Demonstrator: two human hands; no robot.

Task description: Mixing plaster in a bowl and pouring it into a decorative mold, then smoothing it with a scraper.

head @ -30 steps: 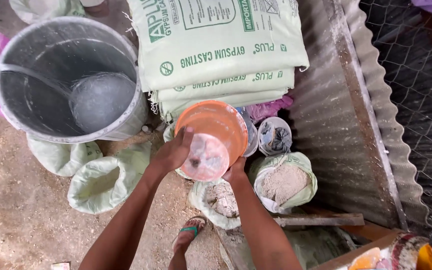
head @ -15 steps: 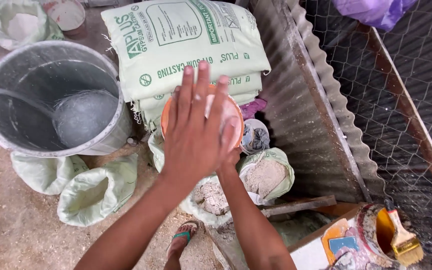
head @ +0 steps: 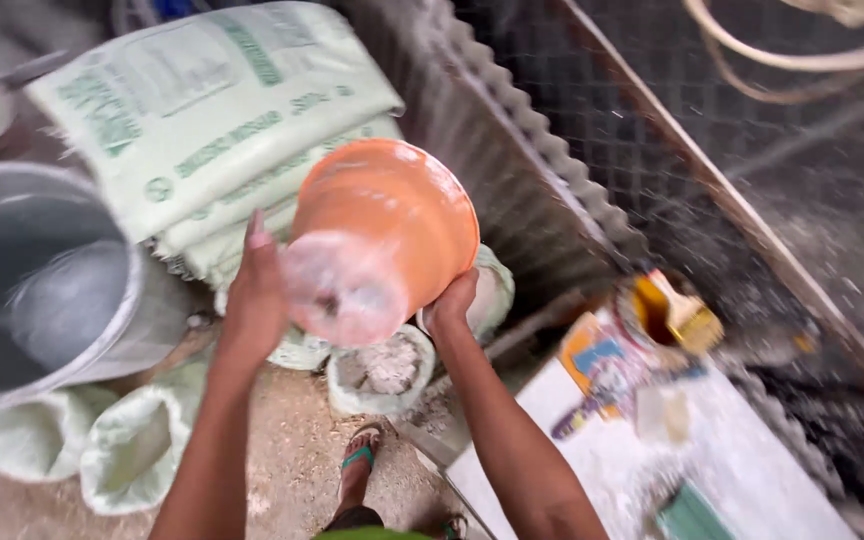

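Right beside the person, the stack of pale sacks with green print [head: 212, 130] takes up the most room, leaning against a corrugated metal sheet [head: 522, 160], and everything else is easiest placed from that stack. To its left stands a large grey drum [head: 52, 290], open at the top with a whitish film inside. Below the stack, on the dirt ground, lie slumped pale green bags [head: 132, 450] and one small open bag of lumpy white powder [head: 382, 370]. Off to the stack's right, past the metal sheet, a white dusty board [head: 692, 470] carries a tin with a yellow-handled brush [head: 677, 315]. In front of the stack's lower edge, held up in the air, is an orange bowl [head: 392, 225], tilted so its underside faces up and its powder-clouded base points toward the person. The left hand [head: 257, 295] is pressed flat against the bowl's left side, fingers straight and close together. The right hand [head: 452, 305] cups the bowl's lower rim from beneath, fingers curled around the edge and clamped on it. Smallest of all, directly under the bowl, a foot in a green-strapped sandal [head: 357, 460] rests on the ground.
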